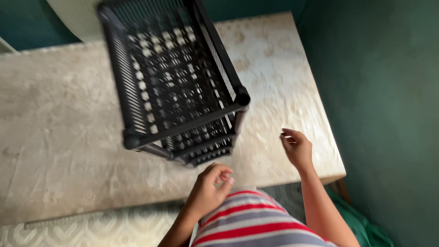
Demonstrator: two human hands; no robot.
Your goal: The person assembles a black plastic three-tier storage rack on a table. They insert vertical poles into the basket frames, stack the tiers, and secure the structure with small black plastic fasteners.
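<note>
— Where do we have our left hand (208,185)?

— Low in the view, just ahead of our body, the bare forearm rising from the bottom edge. Its fingers (222,174) curl loosely inward towards the thumb, closing on nothing.

— And our right hand (297,147)?

— Further out and to the right, at the end of a bare, nearly straight forearm. The palm faces left, the fingers (288,133) bent and half open, empty. Our two hands are apart.

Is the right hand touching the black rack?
Apart. The head view shows the right hand open beside the black tiered rack, with a bare strip of marble tabletop between the fingertips and the rack's corner post.
</note>
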